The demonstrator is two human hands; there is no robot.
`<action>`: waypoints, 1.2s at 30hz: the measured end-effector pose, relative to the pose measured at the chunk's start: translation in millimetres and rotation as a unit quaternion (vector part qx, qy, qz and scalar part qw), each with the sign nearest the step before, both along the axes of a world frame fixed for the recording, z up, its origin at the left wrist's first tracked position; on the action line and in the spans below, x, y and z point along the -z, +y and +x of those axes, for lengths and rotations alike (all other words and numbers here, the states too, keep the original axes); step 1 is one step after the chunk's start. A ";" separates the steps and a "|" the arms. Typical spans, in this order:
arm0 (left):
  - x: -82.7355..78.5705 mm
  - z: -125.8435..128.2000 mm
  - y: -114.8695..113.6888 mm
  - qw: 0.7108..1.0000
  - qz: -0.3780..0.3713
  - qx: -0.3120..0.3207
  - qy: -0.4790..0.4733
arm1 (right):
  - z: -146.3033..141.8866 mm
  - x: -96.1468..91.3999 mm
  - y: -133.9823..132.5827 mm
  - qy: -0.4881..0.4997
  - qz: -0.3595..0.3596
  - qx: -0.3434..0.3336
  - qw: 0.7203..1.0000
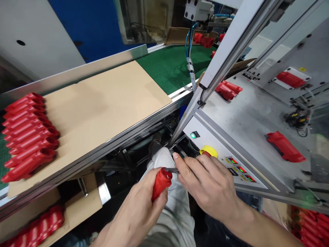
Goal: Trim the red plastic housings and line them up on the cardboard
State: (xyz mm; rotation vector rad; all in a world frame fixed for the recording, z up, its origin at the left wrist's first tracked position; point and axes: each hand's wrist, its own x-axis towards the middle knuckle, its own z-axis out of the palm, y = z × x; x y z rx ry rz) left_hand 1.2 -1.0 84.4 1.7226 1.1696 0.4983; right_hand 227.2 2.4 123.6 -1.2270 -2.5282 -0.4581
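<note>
Above the person's lap: the left hand (pixel 140 206) has its fingers closed around a red part (pixel 161 187), a tapered plastic tube, its round, ribbed-collared open end tipped up.
Right hand (pixel 208 181): fingers pinched narrow on a slim metal tool (pixel 172 170), its tip at the tube's open rim.
Trousers (pixel 177 209): pale, soft, creased cloth beneath both hands.
Yellow ring (pixel 213 149): smooth and round, on a flat pale control panel (pixel 221 144) beyond the right hand.
Stacked red tubes (pixel 31 137): glossy, ribbed by their own repetition, side by side at the left.
Cardboard sheet (pixel 102 99): tan, matte, flat, partly under those tubes.
Bench (pixel 257 113): grey, speckled metal, carrying a long, angular red shell (pixel 285 147) and, farther back, some red tubular pieces (pixel 228 90).
Conveyor belt (pixel 172 65): green, finely textured, beyond the sheet.
Blue panel (pixel 89 24): broad and plain, at the back.
</note>
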 end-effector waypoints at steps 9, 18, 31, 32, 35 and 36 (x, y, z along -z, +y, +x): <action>0.1 0.8 -0.3 1.000 0.004 0.000 0.008 | -2.5 -3.9 2.0 -0.040 0.028 0.015 0.999; 3.6 -1.5 2.3 1.000 -0.006 0.006 -0.017 | 4.7 17.2 6.2 0.103 -0.066 0.003 0.993; 3.1 2.0 3.0 1.000 0.002 0.008 -0.022 | 0.8 38.2 11.5 0.315 -0.175 -0.006 0.933; 2.7 2.5 2.9 1.000 0.006 0.008 -0.025 | 0.9 39.4 11.2 0.326 -0.186 -0.004 0.927; 2.5 3.6 2.6 0.999 0.015 0.013 -0.030 | 1.0 43.4 10.5 0.361 -0.216 0.000 0.907; 2.7 3.5 2.5 0.999 0.016 0.013 -0.027 | 1.1 44.4 10.6 0.376 -0.227 0.005 0.898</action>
